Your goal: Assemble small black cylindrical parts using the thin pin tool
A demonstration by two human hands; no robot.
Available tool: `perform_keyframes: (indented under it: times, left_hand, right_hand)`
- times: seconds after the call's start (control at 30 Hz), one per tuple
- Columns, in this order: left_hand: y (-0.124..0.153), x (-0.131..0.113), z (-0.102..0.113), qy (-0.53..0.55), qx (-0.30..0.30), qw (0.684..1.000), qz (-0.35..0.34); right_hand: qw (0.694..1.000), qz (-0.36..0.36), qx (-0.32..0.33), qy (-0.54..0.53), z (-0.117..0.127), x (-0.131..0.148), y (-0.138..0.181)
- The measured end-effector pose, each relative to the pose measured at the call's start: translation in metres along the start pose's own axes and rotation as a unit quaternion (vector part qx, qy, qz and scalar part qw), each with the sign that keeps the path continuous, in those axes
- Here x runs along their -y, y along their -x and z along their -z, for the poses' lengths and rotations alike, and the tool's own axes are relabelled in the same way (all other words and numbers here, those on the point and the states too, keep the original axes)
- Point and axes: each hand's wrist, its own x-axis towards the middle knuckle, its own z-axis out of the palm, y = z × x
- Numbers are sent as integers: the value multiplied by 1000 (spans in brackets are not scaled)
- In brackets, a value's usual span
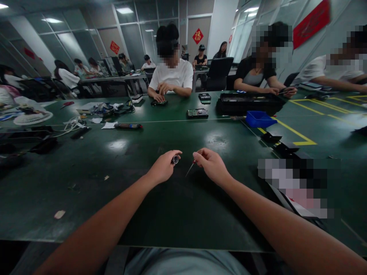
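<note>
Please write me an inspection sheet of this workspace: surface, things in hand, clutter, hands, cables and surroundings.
Surface: dark green table, scuffed, with yellow tape lines at right.
Things in hand: small round part; thin tool with reddish grip.
Clutter: blue tray, circuit board, long black case, white fan, paper scrap.
Hands: left hand pinches the small round part; right hand pinches the thin tool, tip down-left.
Cables: white cables at far left, apart from both hands.
Surroundings: people seated across the table, among them a person in a white shirt; red signs behind them.
</note>
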Motion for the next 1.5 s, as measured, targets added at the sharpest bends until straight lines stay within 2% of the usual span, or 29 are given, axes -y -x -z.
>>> perform_keyframes:
  times: [0.1,0.27,0.37,0.5,0.73,0.87,1.0,1.1,1.23,1.5]
  left_hand:
    - [-2,11,3,-27,3,1000,-9]
    - [-3,13,6,-38,-46,997,-43]
    - [-2,11,6,-36,-59,996,-57]
    - [-1,9,4,-49,-67,996,-39]
    - [0,7,5,-65,-49,995,-49]
    - [1,11,4,-60,-53,996,-50]
    - [1,14,4,-57,-48,996,-55]
    - [0,14,5,-57,-45,996,-54]
    - [1,14,6,-60,-43,995,-62]
    - [0,14,8,-57,-48,995,-66]
  right_hand:
    - [998,17,-22,-49,1,2,2]
    - [981,41,-95,-164,3,2,-1]
    - [978,42,-88,-183,2,1,-1]
    - [982,40,-74,-167,0,-1,-1]
    - [986,44,-62,-146,1,-2,1]
    - [987,33,-87,-128,0,-1,0]
    - [991,37,-79,-97,2,5,2]
    - [996,33,-78,5,5,13,5]
    - [986,30,-91,137,7,19,9]
    - [981,62,-62,171,8,17,8]
